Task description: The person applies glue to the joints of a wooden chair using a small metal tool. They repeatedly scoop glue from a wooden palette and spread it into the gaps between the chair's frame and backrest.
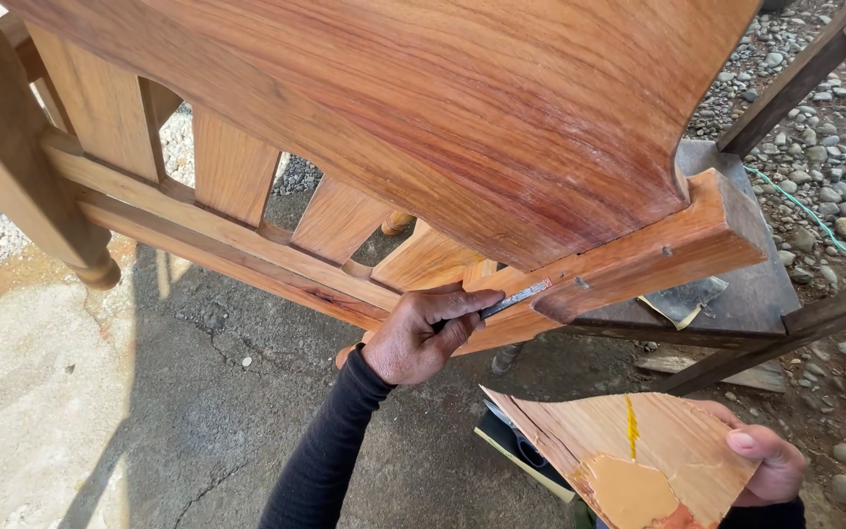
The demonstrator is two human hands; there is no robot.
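My left hand grips a small metal putty knife and presses its blade flat against the underside rail of a large reddish wooden furniture piece, near a joint in the rail. My right hand, low at the right, holds a flat broken piece of wood that carries a blob of tan putty and a yellow streak. Both sleeves are black.
Vertical slats and a turned leg stand at the left. Cracked concrete floor lies below. A dark wooden bench with a sheet of sandpaper sits at right, with gravel and a green cord beyond.
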